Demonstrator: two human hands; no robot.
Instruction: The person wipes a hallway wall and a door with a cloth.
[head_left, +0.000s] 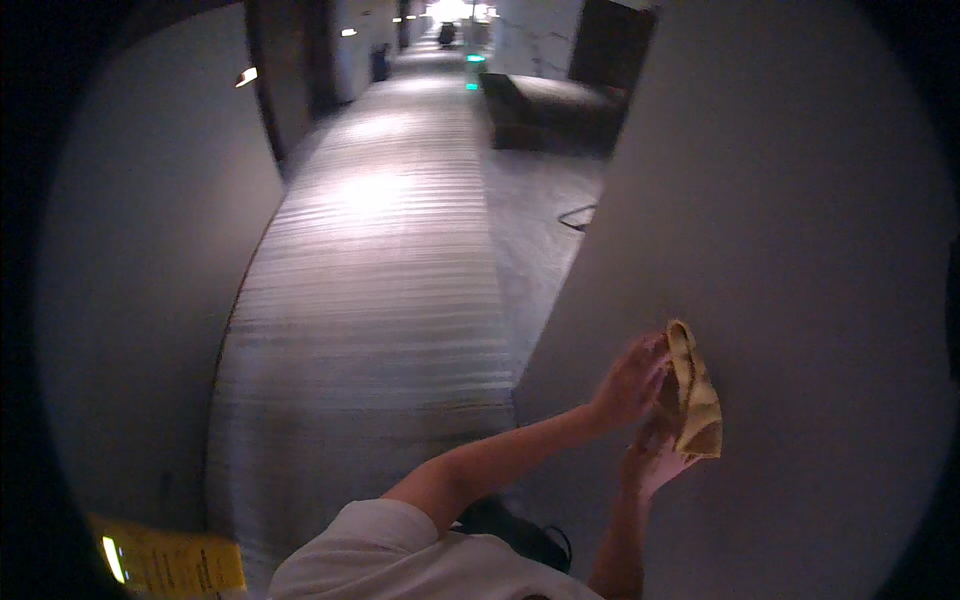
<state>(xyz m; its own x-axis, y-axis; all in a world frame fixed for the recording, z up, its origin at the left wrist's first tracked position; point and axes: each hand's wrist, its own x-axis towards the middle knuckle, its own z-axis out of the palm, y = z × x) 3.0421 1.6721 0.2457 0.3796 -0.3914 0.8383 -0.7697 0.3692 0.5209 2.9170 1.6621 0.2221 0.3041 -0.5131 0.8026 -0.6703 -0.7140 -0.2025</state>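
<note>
A folded yellow cloth (694, 397) is held up close to the grey wall (795, 300) on my right. My left hand (634, 379) reaches across and has its fingers at the cloth's upper left side. Lower down, my right hand (660, 461) grips the cloth from beneath, its fingers partly hidden behind the fabric. Whether the cloth touches the wall cannot be told from here.
A long corridor with striped carpet (367, 300) runs ahead, a pale wall (165, 262) along its left. Beyond the right wall's edge stands a dark, low block-like bench (551, 112). A yellow panel with writing (180, 562) is at lower left. Far off is a dark bin-like object (380, 61).
</note>
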